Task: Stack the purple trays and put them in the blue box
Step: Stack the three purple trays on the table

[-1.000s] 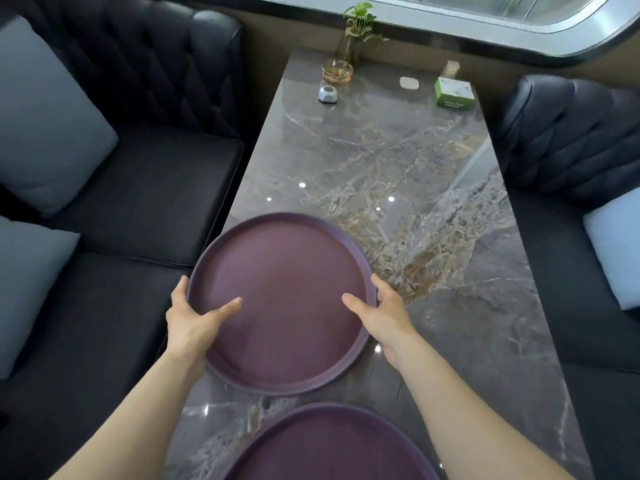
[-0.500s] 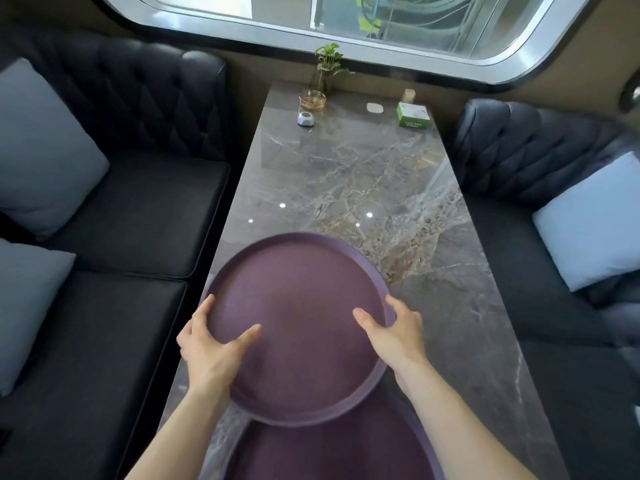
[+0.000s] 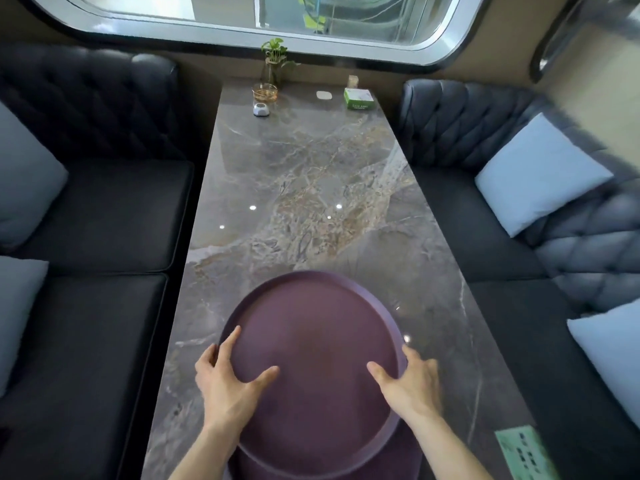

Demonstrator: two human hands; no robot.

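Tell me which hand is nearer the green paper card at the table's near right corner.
Right. The right hand holds the purple tray's right rim, on the same side as the green paper card; the left hand holds the opposite rim.

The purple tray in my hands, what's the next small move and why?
Probably draw the upper purple tray a little further toward you and lower it. The lower tray shows only past its near edge, so they aren't aligned yet. Left hand and right hand already grip opposite rims.
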